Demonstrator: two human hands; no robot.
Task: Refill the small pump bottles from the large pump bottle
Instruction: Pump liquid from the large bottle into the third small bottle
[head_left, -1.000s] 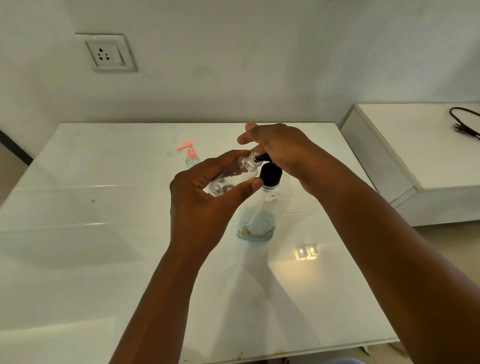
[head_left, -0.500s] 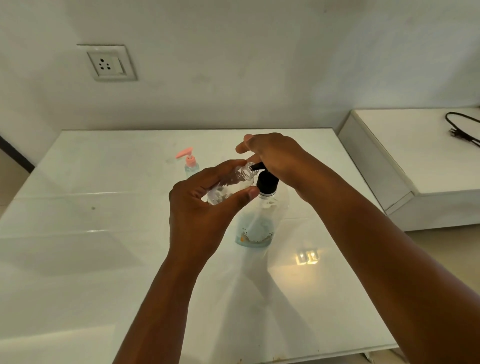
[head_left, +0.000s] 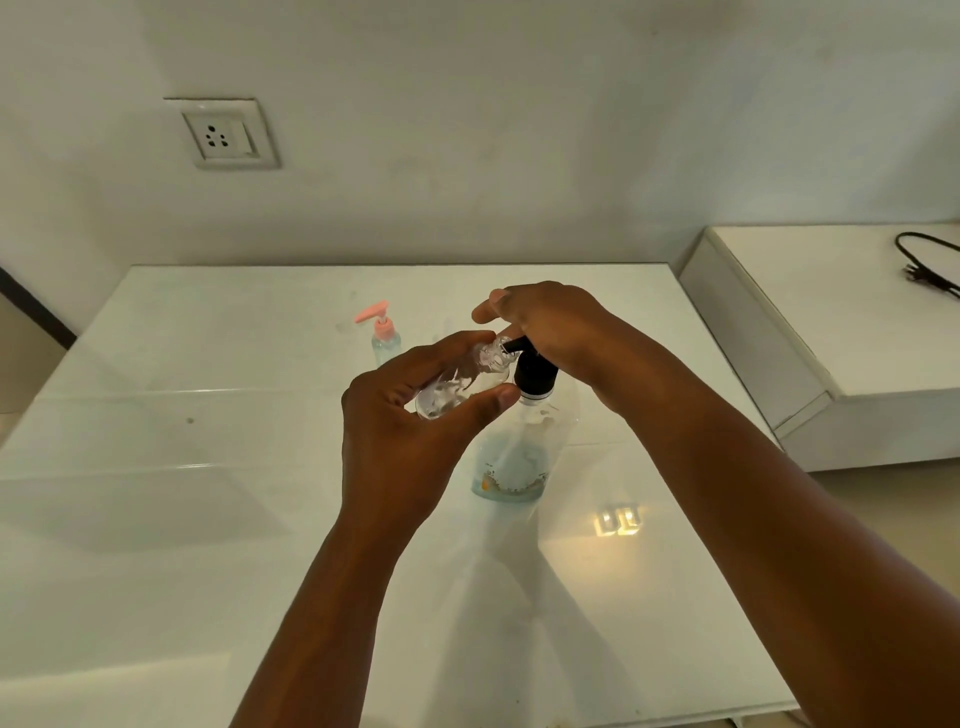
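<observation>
1. The left hand (head_left: 410, 436) holds a small bottle (head_left: 462, 382) above the worktop (head_left: 156, 467); its grip is closed around the bottle, with the thumb under it and the fingers over it.
2. The small bottle is clear and has no pump on it. It is tilted, and its open neck points up and to the right, toward the black nozzle.
3. The large bottle (head_left: 514, 457) stands upright on the worktop, just right of the left hand. It is clear, with a little pale liquid near its bottom.
4. Its black pump (head_left: 535, 371) is on top, and the nozzle tip is at the mouth of the small bottle.
5. The right hand (head_left: 561, 332) lies on the top of the pump. Its fingers are bent over the pump head and its grip presses on it; the index finger sticks out to the left.
6. A second small bottle (head_left: 385, 338) with a pink pump stands upright on the worktop, behind the hands and apart from them.
7. A socket (head_left: 223, 134) is on the wall at the left. A black cable (head_left: 930, 265) lies on a low white cabinet (head_left: 831, 332) at the right.
</observation>
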